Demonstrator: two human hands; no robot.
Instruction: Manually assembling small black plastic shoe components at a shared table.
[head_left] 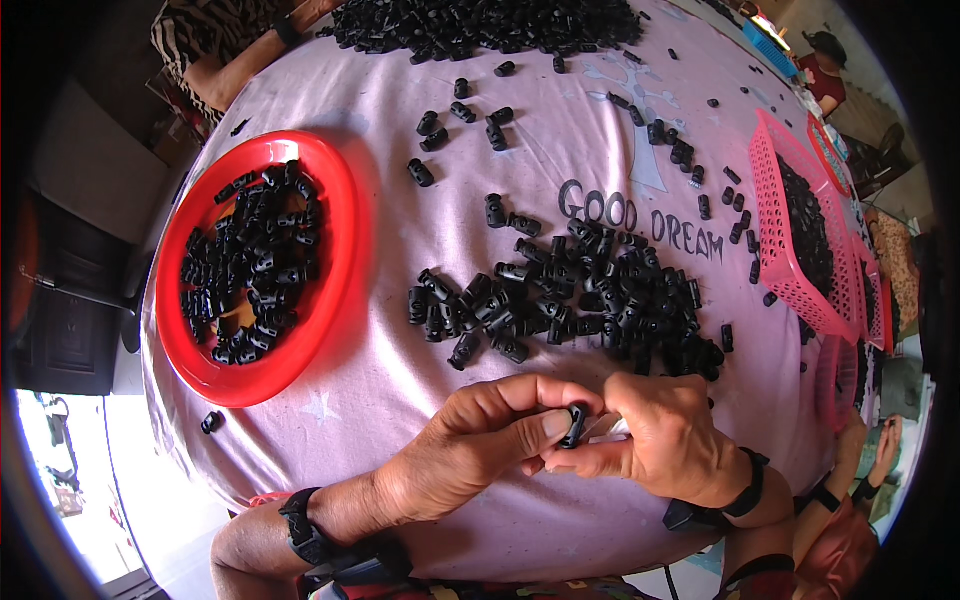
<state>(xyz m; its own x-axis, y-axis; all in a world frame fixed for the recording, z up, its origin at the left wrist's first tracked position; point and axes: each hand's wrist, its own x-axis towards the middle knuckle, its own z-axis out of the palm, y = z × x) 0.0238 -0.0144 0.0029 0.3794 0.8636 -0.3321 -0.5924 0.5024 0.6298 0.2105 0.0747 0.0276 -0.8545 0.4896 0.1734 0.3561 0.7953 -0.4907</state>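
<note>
At the near side of the table, my left hand [470, 440] pinches a small black plastic cord lock [573, 427] between thumb and fingers. My right hand [660, 435] is closed right beside it, its fingers curled round a whitish piece [612, 430] that mostly hides inside the grip. What that piece is I cannot make out. The fingertips of both hands meet around the cord lock. Just beyond them lies a loose pile of black cord locks [590, 290]. To the left, a red round tray [340, 250] holds many more of them.
A pink patterned cloth [390, 420] covers the table. A large heap of black parts [480, 25] lies at the far edge, near another person's arm [240, 70]. Pink baskets [800, 280] stand on the right, with another person's hands [880, 450] nearby. One cord lock [212, 422] sits below the tray.
</note>
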